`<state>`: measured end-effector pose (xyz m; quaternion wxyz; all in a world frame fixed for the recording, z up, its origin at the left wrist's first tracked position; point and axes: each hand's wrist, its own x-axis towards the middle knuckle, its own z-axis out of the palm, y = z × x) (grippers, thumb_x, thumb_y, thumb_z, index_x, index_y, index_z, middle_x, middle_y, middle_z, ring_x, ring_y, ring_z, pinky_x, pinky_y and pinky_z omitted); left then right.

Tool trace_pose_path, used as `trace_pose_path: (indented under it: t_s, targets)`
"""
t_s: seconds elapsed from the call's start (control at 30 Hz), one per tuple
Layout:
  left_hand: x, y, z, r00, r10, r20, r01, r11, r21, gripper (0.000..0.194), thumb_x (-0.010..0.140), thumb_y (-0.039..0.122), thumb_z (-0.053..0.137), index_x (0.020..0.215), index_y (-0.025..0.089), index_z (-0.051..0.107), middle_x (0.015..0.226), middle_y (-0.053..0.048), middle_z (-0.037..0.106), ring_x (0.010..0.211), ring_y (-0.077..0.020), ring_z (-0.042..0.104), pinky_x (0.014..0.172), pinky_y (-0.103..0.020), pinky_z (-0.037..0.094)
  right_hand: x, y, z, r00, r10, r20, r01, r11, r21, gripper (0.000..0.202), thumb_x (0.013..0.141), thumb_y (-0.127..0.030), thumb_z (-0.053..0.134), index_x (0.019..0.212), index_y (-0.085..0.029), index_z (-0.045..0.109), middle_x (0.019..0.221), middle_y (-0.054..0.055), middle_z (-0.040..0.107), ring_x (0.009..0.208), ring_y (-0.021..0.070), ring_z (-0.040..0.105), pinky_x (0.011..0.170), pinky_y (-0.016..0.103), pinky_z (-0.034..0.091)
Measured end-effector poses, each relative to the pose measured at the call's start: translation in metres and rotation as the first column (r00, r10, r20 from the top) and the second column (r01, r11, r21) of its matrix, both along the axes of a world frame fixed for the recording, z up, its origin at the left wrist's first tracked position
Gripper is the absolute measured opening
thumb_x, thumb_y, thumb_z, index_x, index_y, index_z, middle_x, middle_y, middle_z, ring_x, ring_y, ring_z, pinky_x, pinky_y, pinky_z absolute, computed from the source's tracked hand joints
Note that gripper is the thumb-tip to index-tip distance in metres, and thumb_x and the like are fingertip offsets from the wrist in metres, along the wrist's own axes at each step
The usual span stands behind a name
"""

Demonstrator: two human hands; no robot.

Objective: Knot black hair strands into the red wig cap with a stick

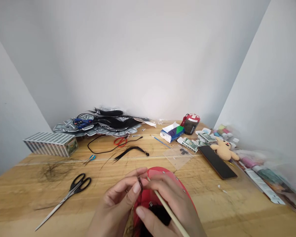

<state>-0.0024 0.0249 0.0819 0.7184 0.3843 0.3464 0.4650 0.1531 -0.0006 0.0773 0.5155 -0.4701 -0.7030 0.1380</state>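
Observation:
Near the front edge of the table, my left hand pinches a thin strand of dark hair between thumb and fingertips. My right hand holds a slim pale stick, its tip close to the strand. What the tip does there is too small to make out. Below both hands is a red rounded object with small silvery spots along its rim. A dark mass of hair shows inside or on it, partly hidden by my hands.
Black-handled scissors and loose hair lie left. A hair bundle, black cord and small blue scissors lie ahead. A phone, doll and tissue pack are right; a box row stands far left.

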Motion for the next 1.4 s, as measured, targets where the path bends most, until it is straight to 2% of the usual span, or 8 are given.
trace_pose_path:
  t_s: [0.13, 0.3, 0.5, 0.7, 0.8, 0.97, 1.23, 1.4]
  targets:
    - [-0.003, 0.002, 0.000, 0.992, 0.111, -0.062, -0.103, 0.987, 0.125, 0.025, 0.074, 0.049, 0.083, 0.076, 0.024, 0.080, 0.118, -0.006, 0.072, 0.129, -0.0296, 0.054, 0.107, -0.035, 0.043, -0.009, 0.005, 0.004, 0.999, 0.028, -0.026, -0.030, 0.997, -0.071, 0.015, 0.083, -0.015, 0.062, 0.083, -0.023, 0.075, 0.085, 0.003, 0.075, 0.085, 0.0207, 0.071, 0.076, 0.028, 0.054]
    - [-0.002, 0.003, 0.002, 0.988, 0.125, -0.086, -0.101, 0.966, 0.239, 0.025, 0.075, 0.049, 0.081, 0.072, 0.025, 0.080, 0.099, -0.006, 0.071, 0.126, -0.0279, 0.053, 0.101, -0.029, 0.044, -0.009, 0.006, 0.006, 0.998, 0.009, -0.067, -0.019, 0.989, -0.149, 0.020, 0.075, -0.017, 0.069, 0.093, -0.024, 0.075, 0.097, 0.004, 0.076, 0.091, 0.0227, 0.071, 0.074, 0.027, 0.054]
    - [0.000, 0.009, -0.004, 0.979, 0.178, -0.099, -0.148, 0.956, 0.253, 0.028, 0.073, 0.052, 0.081, 0.069, 0.025, 0.077, 0.102, -0.004, 0.071, 0.118, -0.0260, 0.054, 0.097, -0.027, 0.043, -0.004, 0.008, 0.013, 0.996, 0.045, -0.080, -0.062, 0.970, -0.235, 0.017, 0.090, -0.025, 0.058, 0.081, -0.023, 0.073, 0.093, 0.005, 0.072, 0.090, 0.0219, 0.068, 0.080, 0.030, 0.051]
    - [-0.005, 0.022, 0.000, 0.986, 0.103, -0.129, -0.080, 0.982, 0.172, 0.042, 0.074, 0.062, 0.076, 0.076, 0.021, 0.065, 0.084, -0.002, 0.070, 0.083, -0.0177, 0.063, 0.080, -0.026, 0.049, 0.014, 0.010, 0.027, 0.983, -0.025, -0.182, -0.044, 0.929, -0.368, 0.019, 0.087, -0.035, 0.061, 0.075, -0.022, 0.066, 0.079, 0.001, 0.064, 0.074, 0.0191, 0.059, 0.069, 0.028, 0.044]
    - [-0.010, 0.023, 0.007, 0.983, -0.020, -0.184, 0.045, 0.990, 0.135, 0.047, 0.073, 0.063, 0.075, 0.074, 0.020, 0.058, 0.069, 0.004, 0.059, 0.050, -0.0071, 0.041, 0.048, -0.017, 0.034, 0.028, 0.014, 0.032, 0.901, -0.048, -0.431, -0.194, 0.844, -0.500, 0.021, 0.080, -0.040, 0.069, 0.071, -0.021, 0.063, 0.070, -0.002, 0.058, 0.068, 0.0165, 0.051, 0.065, 0.026, 0.040]
    - [-0.022, 0.023, 0.018, 0.912, -0.212, -0.351, 0.276, 0.951, 0.141, 0.047, 0.076, 0.062, 0.074, 0.070, 0.018, 0.058, 0.054, 0.010, 0.035, 0.048, -0.0078, 0.020, 0.043, -0.021, 0.013, 0.054, 0.023, 0.035, 0.641, -0.040, -0.766, -0.513, 0.720, -0.467, 0.026, 0.075, -0.040, 0.079, 0.075, -0.020, 0.063, 0.081, 0.001, 0.063, 0.081, 0.0177, 0.056, 0.076, 0.028, 0.046]
    - [-0.040, 0.029, 0.035, 0.784, -0.251, -0.568, 0.427, 0.882, 0.200, 0.050, 0.083, 0.067, 0.063, 0.073, 0.018, 0.065, 0.056, 0.009, 0.026, 0.051, -0.0101, 0.017, 0.045, -0.025, 0.010, 0.079, 0.039, 0.023, 0.834, -0.006, -0.552, -0.324, 0.804, -0.499, 0.029, 0.083, -0.046, 0.075, 0.076, -0.020, 0.066, 0.082, 0.000, 0.063, 0.080, 0.0166, 0.055, 0.073, 0.026, 0.043]
    - [-0.046, 0.031, 0.038, 0.945, -0.194, -0.263, 0.222, 0.971, 0.084, 0.041, 0.077, 0.055, 0.078, 0.071, 0.017, 0.065, 0.055, 0.011, 0.024, 0.050, -0.0083, 0.007, 0.041, -0.020, 0.007, 0.082, 0.049, 0.025, 0.922, -0.061, -0.383, -0.146, 0.860, -0.488, 0.032, 0.084, -0.052, 0.070, 0.081, -0.020, 0.071, 0.085, 0.004, 0.069, 0.087, 0.0228, 0.060, 0.078, 0.032, 0.045]
